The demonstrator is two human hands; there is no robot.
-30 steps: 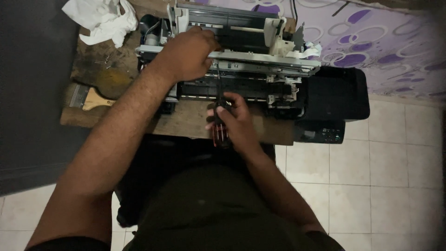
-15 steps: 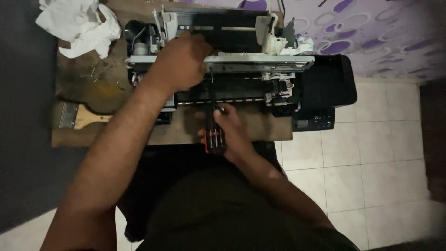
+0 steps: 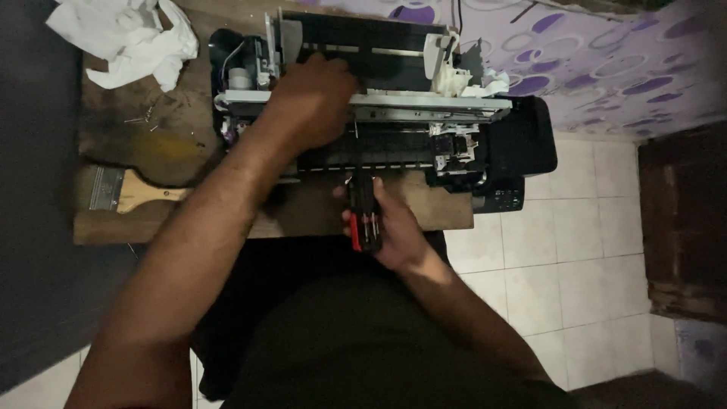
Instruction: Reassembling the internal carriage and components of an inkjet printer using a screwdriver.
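I see the left hand at upper centre of the frame, palm down on the metal rail of the opened printer, fingers curled over the top edge and pressing on it, not wrapped around anything loose. The right hand sits just below, at frame centre, fingers closed around a screwdriver with a black and red handle; its shaft points up into the printer's dark lower bay, tip hidden in there. The printer has its covers off and spans the upper middle of the frame on a worn wooden surface, its black right end overhanging the surface edge above the tiled floor. A paintbrush with a wooden handle lies at left on the surface, well apart from both hands. A crumpled white cloth is in the upper left corner. Small loose screws lie below the cloth. A purple patterned wall fills the upper right.
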